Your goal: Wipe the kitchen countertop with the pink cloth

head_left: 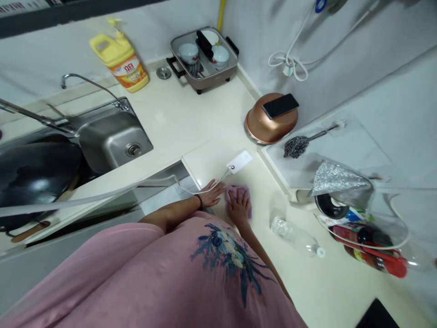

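My right hand (239, 206) presses a pink cloth (248, 193) onto the white countertop, its fingers spread and slightly bent over it. Just left of it, my left hand (211, 193) lies at the counter's edge with fingers stretched out, holding nothing. A white cord passes by the left fingers up to a flat white rectangular object (240, 161) on the counter, beyond the cloth. To the right of the cloth, a clear plastic bottle (295, 236) with a white cap lies on its side.
A copper-coloured pot (269, 120) with a black phone (280, 106) on it stands in the corner. Further back are an electric pan (211, 78) holding bowls and a yellow detergent jug (126, 68). At left are the sink (112, 136) and a black wok (37, 168). Sauce bottles (368, 243) crowd the right.
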Available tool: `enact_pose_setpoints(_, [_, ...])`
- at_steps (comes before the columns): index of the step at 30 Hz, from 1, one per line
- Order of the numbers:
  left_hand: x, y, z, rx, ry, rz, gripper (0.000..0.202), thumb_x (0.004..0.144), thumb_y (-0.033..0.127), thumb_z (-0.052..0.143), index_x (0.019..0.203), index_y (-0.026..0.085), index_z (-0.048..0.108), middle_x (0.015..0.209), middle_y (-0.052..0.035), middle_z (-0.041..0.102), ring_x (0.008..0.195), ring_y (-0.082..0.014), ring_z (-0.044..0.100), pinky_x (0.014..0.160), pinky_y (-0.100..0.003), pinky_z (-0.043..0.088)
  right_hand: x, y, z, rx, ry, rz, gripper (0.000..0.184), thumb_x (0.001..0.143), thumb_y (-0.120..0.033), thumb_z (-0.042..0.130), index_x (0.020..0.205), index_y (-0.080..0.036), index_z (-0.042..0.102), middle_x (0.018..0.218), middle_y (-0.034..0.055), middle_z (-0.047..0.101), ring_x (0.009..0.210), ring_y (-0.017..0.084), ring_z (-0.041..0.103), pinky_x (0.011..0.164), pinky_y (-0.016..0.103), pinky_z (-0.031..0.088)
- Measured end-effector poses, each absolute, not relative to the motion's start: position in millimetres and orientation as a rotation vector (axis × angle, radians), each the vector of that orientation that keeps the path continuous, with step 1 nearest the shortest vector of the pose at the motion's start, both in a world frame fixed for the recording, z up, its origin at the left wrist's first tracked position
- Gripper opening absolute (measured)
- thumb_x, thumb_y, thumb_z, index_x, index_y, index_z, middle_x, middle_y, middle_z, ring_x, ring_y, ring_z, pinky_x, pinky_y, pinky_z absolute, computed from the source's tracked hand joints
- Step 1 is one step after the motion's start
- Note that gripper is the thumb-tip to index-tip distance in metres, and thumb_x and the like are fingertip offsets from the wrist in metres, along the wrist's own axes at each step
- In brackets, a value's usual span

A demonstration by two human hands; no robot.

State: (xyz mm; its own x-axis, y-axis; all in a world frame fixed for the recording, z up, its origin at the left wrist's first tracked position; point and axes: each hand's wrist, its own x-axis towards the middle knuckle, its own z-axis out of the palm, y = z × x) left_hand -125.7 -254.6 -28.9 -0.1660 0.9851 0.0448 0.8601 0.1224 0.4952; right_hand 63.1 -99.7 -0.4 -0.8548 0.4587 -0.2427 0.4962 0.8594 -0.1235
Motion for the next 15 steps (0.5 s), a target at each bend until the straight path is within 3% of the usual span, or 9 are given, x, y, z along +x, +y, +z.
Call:
enact_pose_setpoints(8, [-126.7,-255.0,-27.8,1.800,2.099,0.585,0.069,0.104,0.036,0.048,0.167,0.011,0.036,0.172,-0.0211,0.036,0.165,-0.0322,0.023,0.135,-0.059,0.007,116.1,-34.0,-2.8,1.334,2.649,-0.238,0.068,0.104,-0.048,0.035,0.170,-0.032,0.031,0.180,0.0126,0.020,0.164,0.044,0.014,0.122,0.073,0.027])
enact_pose_setpoints(15, [-128.5,-254.3,-33.2,1.793,2.055,0.620,0.076,0.106,0.047,0.050,0.170,0.012,0.030,0.173,-0.0217,0.032,0.165,-0.0335,0.022,0.134,-0.059,0.005,66.9,-31.4,0.6,1.445,2.585,-0.254,0.070,0.105,-0.048,0.032,0.172,-0.029,0.024,0.180,0.0165,0.016,0.163,0.048,0.013,0.121,0.076,0.024])
